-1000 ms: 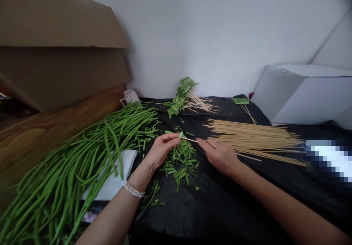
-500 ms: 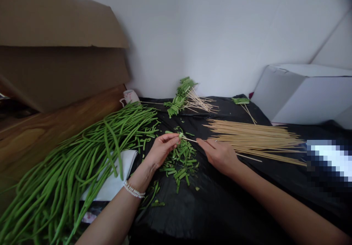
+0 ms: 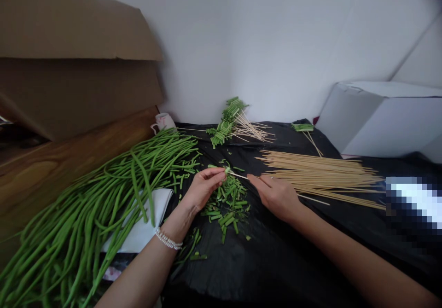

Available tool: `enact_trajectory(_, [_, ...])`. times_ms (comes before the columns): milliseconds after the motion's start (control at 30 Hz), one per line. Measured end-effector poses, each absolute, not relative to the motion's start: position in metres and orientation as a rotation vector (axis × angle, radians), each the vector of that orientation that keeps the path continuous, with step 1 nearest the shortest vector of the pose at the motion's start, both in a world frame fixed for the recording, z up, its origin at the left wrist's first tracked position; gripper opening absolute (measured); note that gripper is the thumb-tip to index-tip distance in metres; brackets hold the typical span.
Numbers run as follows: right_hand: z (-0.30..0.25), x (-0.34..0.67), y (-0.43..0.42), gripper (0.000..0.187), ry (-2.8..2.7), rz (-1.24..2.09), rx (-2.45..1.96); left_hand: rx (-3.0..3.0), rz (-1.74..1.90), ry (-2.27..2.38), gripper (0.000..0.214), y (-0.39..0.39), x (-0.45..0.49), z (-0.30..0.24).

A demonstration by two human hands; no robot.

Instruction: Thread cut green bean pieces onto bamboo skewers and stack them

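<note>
Between its thumb and fingers, my left hand [image 3: 206, 186] pinches a small piece of green bean [image 3: 227, 171]. My right hand [image 3: 278, 196] grips a thin wooden skewer [image 3: 238, 175], whose far tip meets the bean piece at my left fingertips; whether it has pierced through I cannot tell. Just beneath my hands lies a loose heap of cut green bean pieces [image 3: 229, 197] on the black plastic sheet [image 3: 269, 262]. A bundle of bare skewers [image 3: 321, 172] lies close to the right of my right hand.
Whole long beans [image 3: 93, 202] spread over the left side, partly on a white cloth [image 3: 138, 232]. Skewered beans [image 3: 224, 126] are stacked by the wall, more [image 3: 302, 127] at right. A mug [image 3: 165, 121], a cardboard box [image 3: 79, 59] and a white box [image 3: 390, 114] stand around.
</note>
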State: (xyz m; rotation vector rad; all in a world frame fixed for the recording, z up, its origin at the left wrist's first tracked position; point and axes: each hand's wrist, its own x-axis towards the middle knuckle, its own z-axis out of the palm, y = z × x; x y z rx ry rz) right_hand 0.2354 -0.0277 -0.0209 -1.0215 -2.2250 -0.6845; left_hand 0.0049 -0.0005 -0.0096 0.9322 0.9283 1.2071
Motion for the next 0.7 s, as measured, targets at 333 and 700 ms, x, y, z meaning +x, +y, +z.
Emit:
enact_trajectory(333, [-0.0226,0.2321,-0.0303,0.029,-2.234,-0.6,-0.999,0.9,1.194,0.917,0.025,0.0002,0.0045,-0.0112])
enact_trajectory(700, [-0.0244,0.2294,-0.0331,0.028,-2.247,-0.633,-0.963,0.876,1.146,0.92,0.025,-0.0001,0.0033,-0.0137])
